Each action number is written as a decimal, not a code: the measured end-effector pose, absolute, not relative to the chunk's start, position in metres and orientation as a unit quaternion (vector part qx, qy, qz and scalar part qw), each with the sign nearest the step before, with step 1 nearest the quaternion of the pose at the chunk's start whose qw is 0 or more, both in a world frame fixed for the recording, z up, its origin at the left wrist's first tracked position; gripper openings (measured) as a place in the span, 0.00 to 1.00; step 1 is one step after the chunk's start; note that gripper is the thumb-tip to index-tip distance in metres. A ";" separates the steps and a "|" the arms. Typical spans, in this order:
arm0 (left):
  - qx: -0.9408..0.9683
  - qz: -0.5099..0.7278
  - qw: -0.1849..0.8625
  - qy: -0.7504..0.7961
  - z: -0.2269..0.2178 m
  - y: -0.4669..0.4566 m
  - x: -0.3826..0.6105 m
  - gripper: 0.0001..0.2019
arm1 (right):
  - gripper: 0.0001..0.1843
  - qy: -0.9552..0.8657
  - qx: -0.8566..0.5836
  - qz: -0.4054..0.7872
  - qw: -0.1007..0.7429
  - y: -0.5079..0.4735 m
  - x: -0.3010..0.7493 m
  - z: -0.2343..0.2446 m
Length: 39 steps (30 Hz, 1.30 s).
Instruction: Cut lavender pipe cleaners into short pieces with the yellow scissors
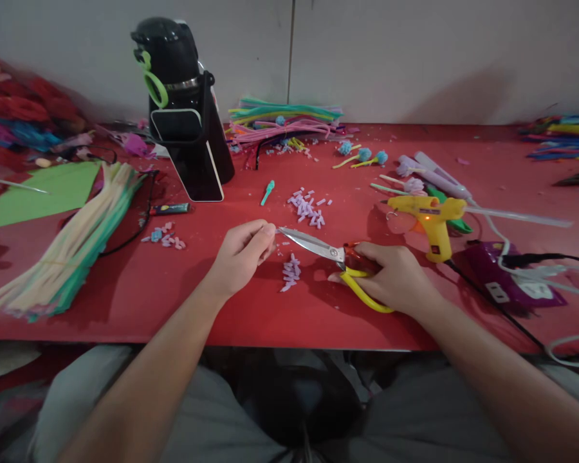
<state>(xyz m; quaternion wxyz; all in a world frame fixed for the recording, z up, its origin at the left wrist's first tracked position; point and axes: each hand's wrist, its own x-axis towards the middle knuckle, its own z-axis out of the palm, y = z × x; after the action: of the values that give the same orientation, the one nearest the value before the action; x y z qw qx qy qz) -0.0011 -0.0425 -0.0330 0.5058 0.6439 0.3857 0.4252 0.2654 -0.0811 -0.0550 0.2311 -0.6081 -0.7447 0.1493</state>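
Over my grey lap [212, 411], my right hand [393, 276] grips the scissors [318, 245] by their yellow handles on the red table [174, 289]. My left hand [244, 254] is pinched shut at the blade tip, beside the lilac bits [291, 271].

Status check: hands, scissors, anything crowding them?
Right hand gripping scissors, blades together. Left hand pinched at blade tip; contents too small to tell. Lilac cuttings beneath; glue gun off right.
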 end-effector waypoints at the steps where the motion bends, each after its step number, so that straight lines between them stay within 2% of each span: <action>1: 0.645 0.425 0.505 0.387 -0.033 -0.042 -0.001 0.20 | 0.33 -0.745 -0.607 0.148 0.232 -0.081 0.265 -0.055; 12: 0.650 0.426 0.494 0.390 -0.033 -0.042 -0.001 0.18 | 0.33 -0.742 -0.612 0.127 0.240 -0.080 0.263 -0.054; 39: 0.647 0.437 0.514 0.356 -0.032 -0.038 -0.006 0.15 | 0.32 -0.754 -0.598 0.167 0.216 -0.081 0.267 -0.050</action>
<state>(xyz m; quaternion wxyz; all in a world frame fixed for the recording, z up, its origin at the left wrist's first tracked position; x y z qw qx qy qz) -0.0056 -0.0377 -0.0316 0.5139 0.6467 0.3556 0.4373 0.2666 -0.0814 -0.0499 0.2160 -0.5977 -0.7537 0.1675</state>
